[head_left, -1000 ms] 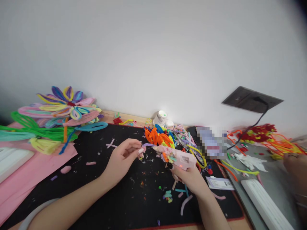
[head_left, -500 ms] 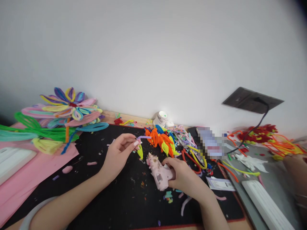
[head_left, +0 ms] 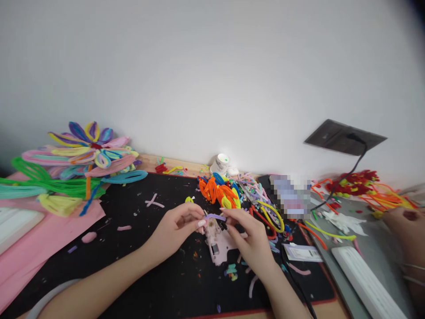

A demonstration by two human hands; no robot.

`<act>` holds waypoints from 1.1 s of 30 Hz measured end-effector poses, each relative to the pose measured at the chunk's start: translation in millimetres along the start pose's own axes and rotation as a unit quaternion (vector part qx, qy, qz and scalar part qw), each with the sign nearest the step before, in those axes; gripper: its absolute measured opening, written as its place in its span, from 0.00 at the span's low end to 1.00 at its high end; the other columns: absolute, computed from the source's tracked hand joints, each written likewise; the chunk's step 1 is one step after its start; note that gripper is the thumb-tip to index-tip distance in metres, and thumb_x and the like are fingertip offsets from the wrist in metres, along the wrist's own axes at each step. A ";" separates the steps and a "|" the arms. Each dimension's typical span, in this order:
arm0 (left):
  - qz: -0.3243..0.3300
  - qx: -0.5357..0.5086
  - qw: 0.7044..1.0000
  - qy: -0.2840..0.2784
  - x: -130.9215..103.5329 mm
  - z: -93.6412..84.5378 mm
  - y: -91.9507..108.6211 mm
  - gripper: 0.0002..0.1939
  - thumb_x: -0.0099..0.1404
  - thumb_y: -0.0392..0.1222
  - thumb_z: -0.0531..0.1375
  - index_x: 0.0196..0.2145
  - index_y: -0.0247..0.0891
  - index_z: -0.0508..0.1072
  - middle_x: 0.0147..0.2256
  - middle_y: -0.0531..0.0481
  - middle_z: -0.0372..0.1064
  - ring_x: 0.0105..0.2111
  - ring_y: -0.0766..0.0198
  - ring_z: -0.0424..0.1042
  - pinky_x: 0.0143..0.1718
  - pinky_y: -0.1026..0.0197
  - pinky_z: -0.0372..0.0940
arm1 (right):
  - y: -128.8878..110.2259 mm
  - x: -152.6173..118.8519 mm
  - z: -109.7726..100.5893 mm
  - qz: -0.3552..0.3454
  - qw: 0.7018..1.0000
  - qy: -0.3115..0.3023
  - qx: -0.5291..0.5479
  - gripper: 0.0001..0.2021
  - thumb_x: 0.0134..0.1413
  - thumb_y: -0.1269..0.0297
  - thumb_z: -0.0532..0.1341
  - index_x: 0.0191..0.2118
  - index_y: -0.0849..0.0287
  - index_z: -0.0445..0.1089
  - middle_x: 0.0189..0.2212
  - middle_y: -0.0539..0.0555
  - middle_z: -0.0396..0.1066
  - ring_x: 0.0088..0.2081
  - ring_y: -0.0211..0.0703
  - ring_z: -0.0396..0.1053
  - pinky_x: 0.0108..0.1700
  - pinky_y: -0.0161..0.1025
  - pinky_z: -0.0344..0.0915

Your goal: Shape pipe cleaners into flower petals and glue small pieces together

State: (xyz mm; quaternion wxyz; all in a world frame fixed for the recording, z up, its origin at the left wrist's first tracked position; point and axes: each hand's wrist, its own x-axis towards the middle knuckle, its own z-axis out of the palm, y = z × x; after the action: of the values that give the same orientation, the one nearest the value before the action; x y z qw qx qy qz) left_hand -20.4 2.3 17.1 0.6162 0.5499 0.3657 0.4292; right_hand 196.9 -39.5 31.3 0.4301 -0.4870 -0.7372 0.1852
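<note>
Above black matting (head_left: pixel 146 283), a purple strip (head_left: pixel 215 216) bridges facing fingers (head_left: pixel 239 218).

Soft light is brightening the middle of the pale wall (head_left: pixel 212 88), fading to grey toward the sides and black at top right. Wide-angle distortion is skewing the wall socket (head_left: pixel 343 136), coarse pixels are masking a phone (head_left: pixel 292 197), and the lilac pipe cleaner (head_left: pixel 215 216) is looking slightly soft.
</note>
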 end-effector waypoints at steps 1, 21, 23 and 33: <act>-0.001 0.001 1.000 -0.002 -0.5 0.3 -0.4 0.05 0.59 0.40 0.67 0.33 0.39 0.76 0.29 0.52 0.77 0.28 0.63 0.78 0.36 0.59 0.76 | -1.1 -0.4 2.7 -0.002 1.000 -0.001 0.006 0.16 0.60 0.76 0.60 0.48 0.56 0.79 0.38 0.56 0.82 0.36 0.45 0.79 0.41 0.40 0.77; -0.007 -0.017 1.000 0.022 1.4 1.0 -4.7 0.09 0.59 0.44 0.69 0.34 0.39 0.75 0.28 0.51 0.79 0.28 0.61 0.79 0.35 0.59 0.76 | -10.1 -2.9 18.7 -0.041 0.999 0.021 0.011 0.12 0.64 0.74 0.59 0.42 0.56 0.80 0.32 0.56 0.81 0.33 0.45 0.78 0.37 0.39 0.77; -0.008 -0.021 0.999 0.026 1.5 1.4 -5.6 0.10 0.59 0.45 0.69 0.35 0.39 0.74 0.28 0.51 0.79 0.28 0.60 0.80 0.35 0.58 0.76 | -10.3 -2.9 19.9 -0.038 0.999 0.022 0.009 0.12 0.65 0.73 0.59 0.41 0.55 0.80 0.32 0.56 0.80 0.32 0.44 0.78 0.37 0.39 0.77; -0.014 -0.033 0.999 0.036 1.1 2.4 -6.2 0.11 0.58 0.44 0.70 0.34 0.39 0.74 0.28 0.51 0.79 0.28 0.61 0.80 0.35 0.58 0.77 | -12.0 -3.9 24.6 -0.025 0.999 0.021 0.015 0.10 0.65 0.73 0.60 0.39 0.56 0.79 0.31 0.57 0.79 0.32 0.45 0.78 0.35 0.38 0.74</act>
State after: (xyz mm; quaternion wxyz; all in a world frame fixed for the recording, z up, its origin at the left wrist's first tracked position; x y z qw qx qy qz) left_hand -16.9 2.2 11.3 0.6259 0.5085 0.3810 0.4522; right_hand 170.7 -44.8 24.0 0.4571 -0.4658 -0.7371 0.1756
